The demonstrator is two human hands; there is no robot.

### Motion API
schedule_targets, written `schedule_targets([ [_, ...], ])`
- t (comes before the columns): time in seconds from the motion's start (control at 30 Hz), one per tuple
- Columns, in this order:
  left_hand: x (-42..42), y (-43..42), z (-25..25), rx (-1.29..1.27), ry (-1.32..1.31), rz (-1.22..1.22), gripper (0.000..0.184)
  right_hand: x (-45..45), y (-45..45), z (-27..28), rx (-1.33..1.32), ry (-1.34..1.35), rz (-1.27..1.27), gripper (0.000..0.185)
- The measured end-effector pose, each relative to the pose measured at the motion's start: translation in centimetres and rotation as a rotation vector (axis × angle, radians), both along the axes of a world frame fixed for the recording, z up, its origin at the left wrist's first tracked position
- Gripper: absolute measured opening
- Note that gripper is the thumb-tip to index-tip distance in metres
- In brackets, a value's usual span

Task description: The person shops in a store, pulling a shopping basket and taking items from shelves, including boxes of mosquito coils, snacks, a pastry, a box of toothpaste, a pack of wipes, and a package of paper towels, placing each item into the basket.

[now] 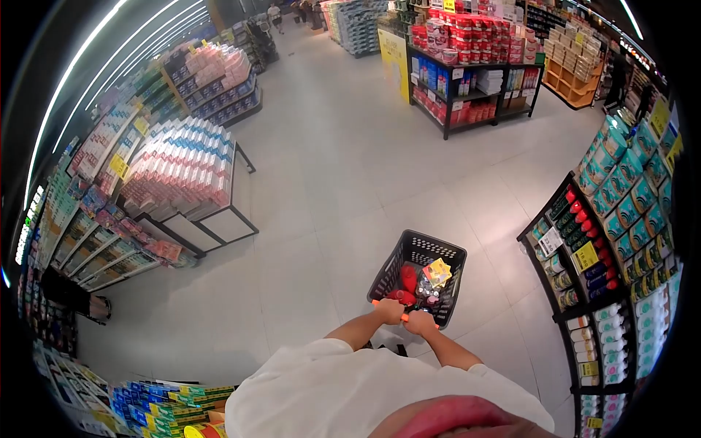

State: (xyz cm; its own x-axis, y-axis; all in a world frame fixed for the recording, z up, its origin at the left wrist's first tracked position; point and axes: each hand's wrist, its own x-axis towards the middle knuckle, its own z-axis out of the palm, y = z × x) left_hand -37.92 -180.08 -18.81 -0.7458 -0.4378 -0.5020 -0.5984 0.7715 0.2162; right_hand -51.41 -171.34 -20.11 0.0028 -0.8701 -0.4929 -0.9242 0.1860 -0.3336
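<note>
A black basket (456,292) with slotted sides is in front of my body, low in the middle of the view. Across its near side runs an orange handle (437,324). My left hand (391,312) is closed round the handle at its left part, and my right hand (419,322) is closed round it just to the right. Inside the basket lie red items (408,278), a yellow and red card-like packet (437,272) and a dark patterned item (428,290).
Stacked boxes (182,160) fill a display at the left. Shelves of teal tubs (613,197) curve along the right. A black rack (475,95) with red containers stands ahead. A person (275,17) is far off; green and blue packs (168,405) are at lower left.
</note>
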Motion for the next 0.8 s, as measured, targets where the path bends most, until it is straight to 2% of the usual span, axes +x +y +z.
schedule_targets([
  [0.33, -7.6, -12.6, -1.7, 0.044, 0.05, -0.099, 0.027, -6.4, -10.3, 0.3, -0.132, 0.118, -0.094, 0.031],
  [0.47, -11.8, -17.6, -0.3, 0.057, 0.069, -0.156, 0.026, -10.6, -14.9, -1.1, -0.037, 0.092, -0.145, 0.034],
  [0.5, -12.7, -18.9, -2.0, 0.048, 0.097, -0.183, 0.027, -11.6, -16.0, -0.2, 0.003, 0.042, -0.166, 0.035],
  [0.57, -15.3, -21.3, -1.1, 0.052, 0.094, -0.2, 0.029, -13.9, -17.8, -2.0, -0.021, 0.007, -0.211, 0.035],
  [0.6, -16.7, -22.6, -1.5, 0.087, 0.082, -0.219, 0.031, -14.9, -19.1, -1.7, 0.077, -0.02, -0.209, 0.034],
  [0.8, -22.3, -30.4, -3.0, 0.122, 0.03, -0.333, 0.039, -18.8, -25.7, 0.5, 0.038, 0.012, -0.329, 0.028],
])
